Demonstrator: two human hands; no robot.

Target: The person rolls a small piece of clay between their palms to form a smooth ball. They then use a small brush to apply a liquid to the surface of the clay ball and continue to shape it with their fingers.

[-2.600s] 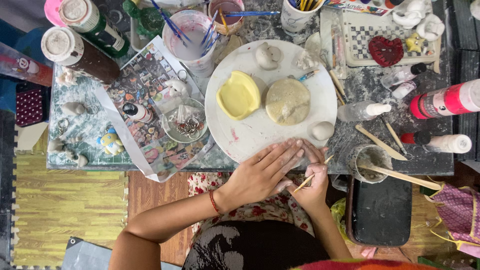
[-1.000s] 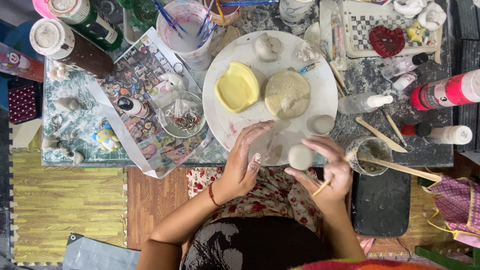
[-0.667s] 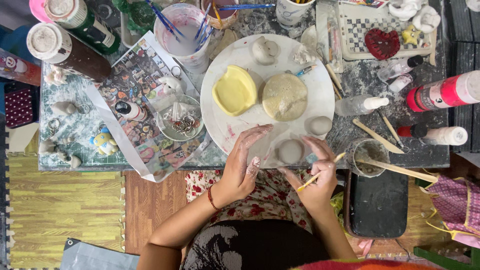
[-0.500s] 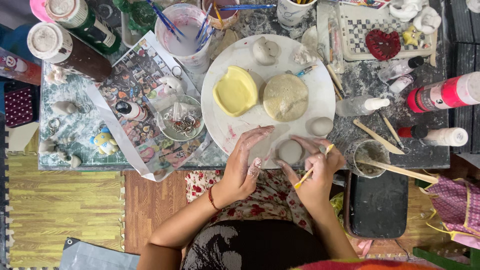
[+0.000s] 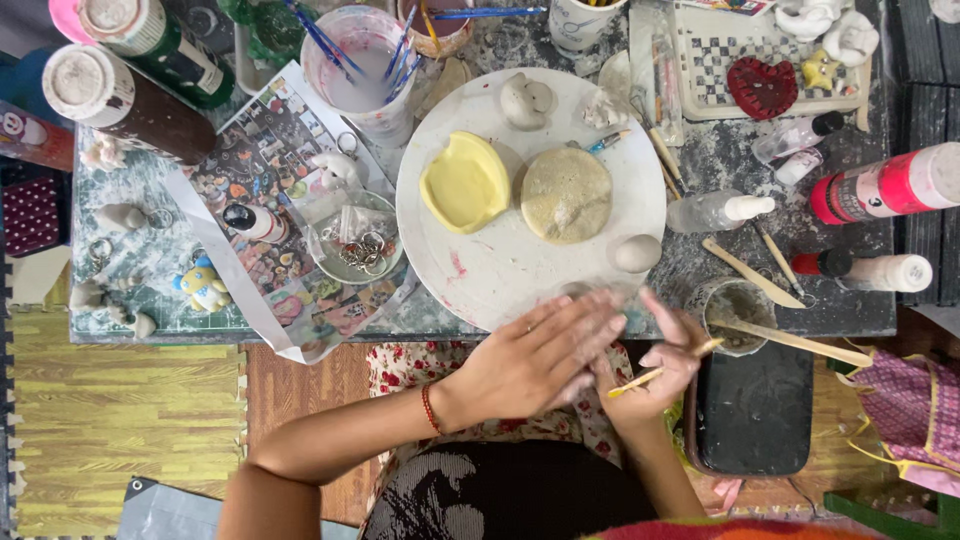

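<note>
Two hands met at the near edge of the worktop (image 5: 150, 290), just below the round white plate (image 5: 520, 270). The left hand (image 5: 535, 355) lay flat, palm down, fingers stretched toward the right, pressed over the palm of the right hand (image 5: 650, 375). Whatever sat between the palms was hidden, so the pictures did not show whether a clay piece was there. The left grip was flat and extended, closed on nothing visible. The right grip was loosely cupped under the left hand, with a thin yellow modelling stick (image 5: 660, 372) pinched between its fingers and pointing out to the right.

On the plate lay a yellow clay slab (image 5: 463, 183), a round tan clay disc (image 5: 566, 193) just beside it, a small grey clay ball (image 5: 637, 252) near the right rim, and a small grey figure (image 5: 527, 100) at the far rim. These lay apart from both hands. A small cup (image 5: 735, 315) with a wooden tool (image 5: 790, 340) resting across it stood just right of the right hand. A glass dish of metal rings (image 5: 355, 240) stood left of the plate.
</note>
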